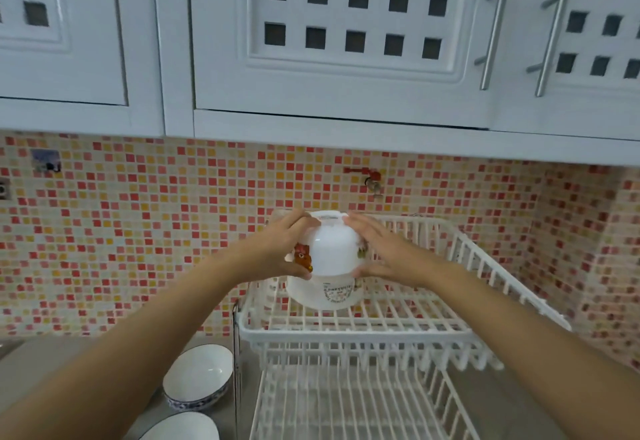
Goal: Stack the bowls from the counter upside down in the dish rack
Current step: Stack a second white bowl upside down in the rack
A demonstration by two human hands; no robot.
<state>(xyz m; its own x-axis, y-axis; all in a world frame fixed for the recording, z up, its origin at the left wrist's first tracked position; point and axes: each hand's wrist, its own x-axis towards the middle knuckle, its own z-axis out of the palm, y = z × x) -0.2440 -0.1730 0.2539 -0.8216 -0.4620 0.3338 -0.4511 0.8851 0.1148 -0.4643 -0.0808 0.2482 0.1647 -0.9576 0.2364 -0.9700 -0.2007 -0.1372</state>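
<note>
Step in hand: while both your hands are up at the top tier of the dish rack, you look to be seating an upturned bowl on the stack there (a judgement from the pose, not something seen finished).
Held bowl: the white bowl sits foot-up between your palms, a red and orange print showing on its left flank.
Bowl beneath: a second upturned bowl with printed lettering lies directly under it on the upper tier's left side; the two appear to touch, though whether the top one is fully nested cannot be told.
Left hand: your left hand wraps the bowl's left side, fingers curled over the top and thumb under the lower edge, so it is gripping the bowl.
Right hand: your right hand presses flat on the right side, fingers spread over the top and the lower rim, holding rather than loose.
Left to do: two bowls wait right way up on the bench at near left, a blue-patterned bowl just beside the rack and another bowl nearer you, cut off by the frame.
Next move: settle the held bowl square, then let go gently before reaching down left.
</note>
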